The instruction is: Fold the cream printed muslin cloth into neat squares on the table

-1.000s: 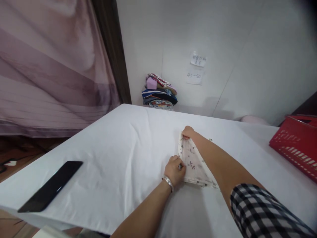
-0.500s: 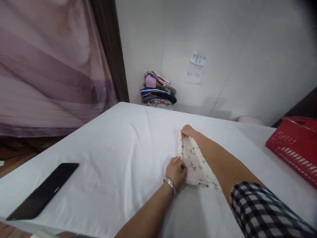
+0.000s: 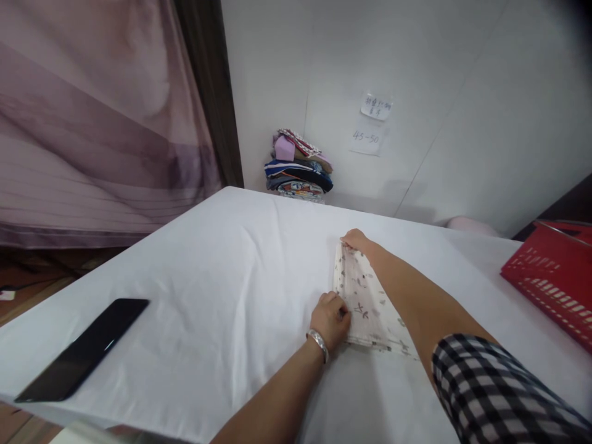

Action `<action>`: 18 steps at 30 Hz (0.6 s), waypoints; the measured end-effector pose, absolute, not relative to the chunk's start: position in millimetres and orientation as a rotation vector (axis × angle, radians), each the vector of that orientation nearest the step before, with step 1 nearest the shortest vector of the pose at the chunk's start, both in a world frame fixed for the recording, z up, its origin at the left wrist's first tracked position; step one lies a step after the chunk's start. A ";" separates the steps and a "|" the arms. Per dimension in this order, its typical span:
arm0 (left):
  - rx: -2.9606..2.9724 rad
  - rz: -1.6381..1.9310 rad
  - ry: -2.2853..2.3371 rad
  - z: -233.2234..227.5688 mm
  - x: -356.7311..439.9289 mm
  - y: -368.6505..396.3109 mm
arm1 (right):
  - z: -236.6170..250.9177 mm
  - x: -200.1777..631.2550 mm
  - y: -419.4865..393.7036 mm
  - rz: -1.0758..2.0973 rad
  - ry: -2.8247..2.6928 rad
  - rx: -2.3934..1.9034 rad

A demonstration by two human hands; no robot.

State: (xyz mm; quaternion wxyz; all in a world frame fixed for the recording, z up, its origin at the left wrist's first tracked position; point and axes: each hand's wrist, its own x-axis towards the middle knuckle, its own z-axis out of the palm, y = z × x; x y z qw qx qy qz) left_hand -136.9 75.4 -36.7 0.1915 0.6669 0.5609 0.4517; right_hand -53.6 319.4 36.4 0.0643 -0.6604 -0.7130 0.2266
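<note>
A thin white cloth (image 3: 363,296) with a small dark print lies folded in layers on the white-covered table (image 3: 194,277). My left hand (image 3: 330,319), with a silver bangle at the wrist, is closed on the cloth's near left edge. At the far left corner my right hand (image 3: 355,239) pinches the cloth, its fingertips partly hidden. My right forearm passes over the cloth's right side and covers part of it.
A black flat slab (image 3: 83,351) like a phone or tablet lies at the table's left. A red perforated basket (image 3: 550,271) stands at the right edge. Folded clothes (image 3: 298,163) are stacked by the wall behind. A pink curtain (image 3: 102,123) hangs at left.
My right hand has shifted slightly right along the cloth's far edge, still pinching it. My left hand stays at the near left edge. The camera view has moved a little.
</note>
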 end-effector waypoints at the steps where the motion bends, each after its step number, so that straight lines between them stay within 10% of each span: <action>1: 1.876 1.273 1.572 -36.7 -136.8 75.5 | 36.4 -55.1 321.1 0.659 -2.197 -2.016; 18: 1.850 1.258 1.584 -32.1 -135.4 72.1 | 43.7 -78.9 326.4 0.331 -2.584 -1.978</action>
